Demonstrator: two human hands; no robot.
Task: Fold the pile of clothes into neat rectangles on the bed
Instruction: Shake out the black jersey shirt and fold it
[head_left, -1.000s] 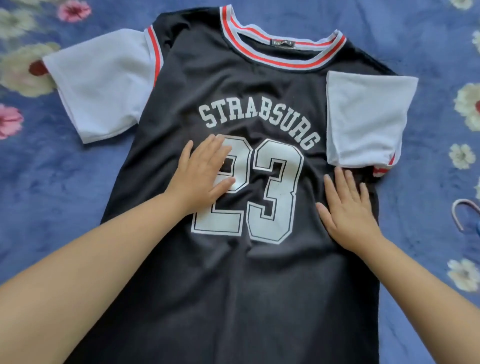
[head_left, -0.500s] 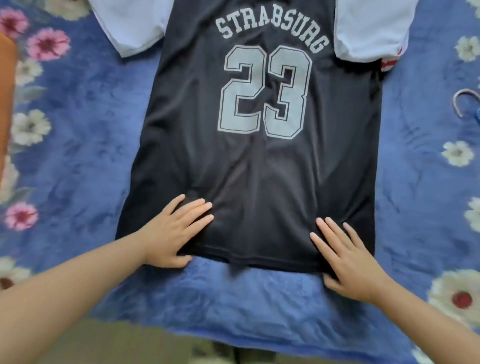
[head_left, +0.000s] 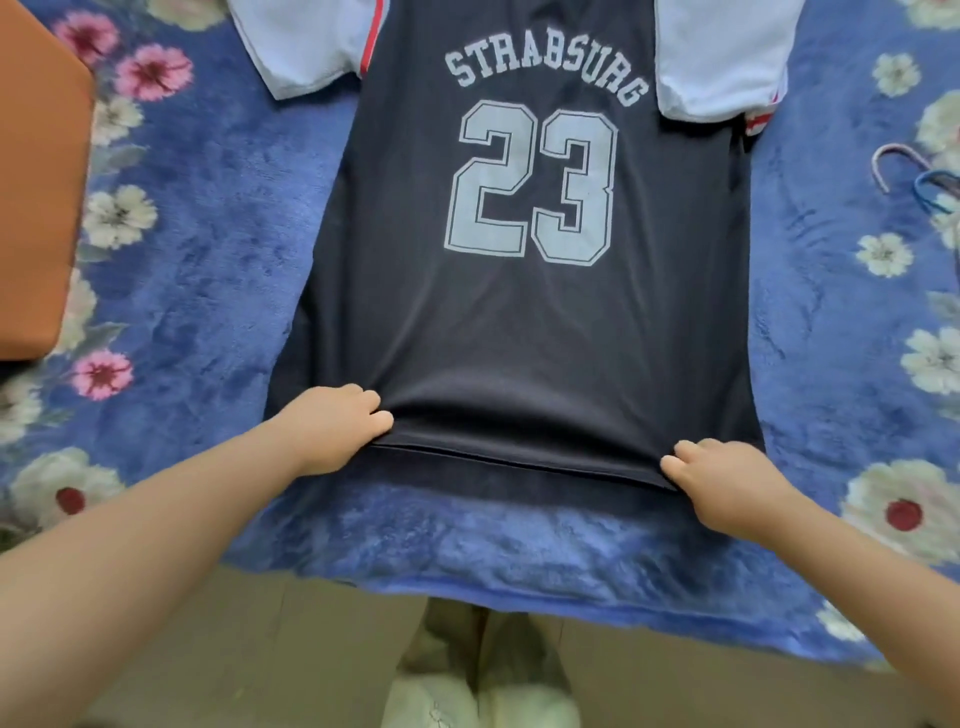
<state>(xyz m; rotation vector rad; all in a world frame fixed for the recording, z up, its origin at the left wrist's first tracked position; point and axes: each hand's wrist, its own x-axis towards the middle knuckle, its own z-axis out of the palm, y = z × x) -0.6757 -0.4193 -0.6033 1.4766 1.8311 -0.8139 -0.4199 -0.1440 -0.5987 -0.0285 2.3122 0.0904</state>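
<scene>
A black jersey (head_left: 519, 322) with white sleeves, the word STRABSURG and the number 23 lies spread flat, front up, on the blue flowered bed cover (head_left: 208, 249). Its collar is out of frame at the top. My left hand (head_left: 332, 426) grips the bottom hem near the left corner, fingers curled round the cloth. Near the right corner of the same hem, my right hand (head_left: 722, 483) pinches the fabric. The hem is raised a little off the cover between the two hands.
An orange-brown cushion or box (head_left: 36, 208) sits at the left edge. Two hanger hooks (head_left: 914, 176) lie on the cover at the right. The bed's near edge (head_left: 519, 587) runs just below my hands, with the floor and my legs beneath.
Both hands slid down the jersey from the number to the hem. They were flat on the cloth; now their fingers curl round the hem and lift it slightly.
</scene>
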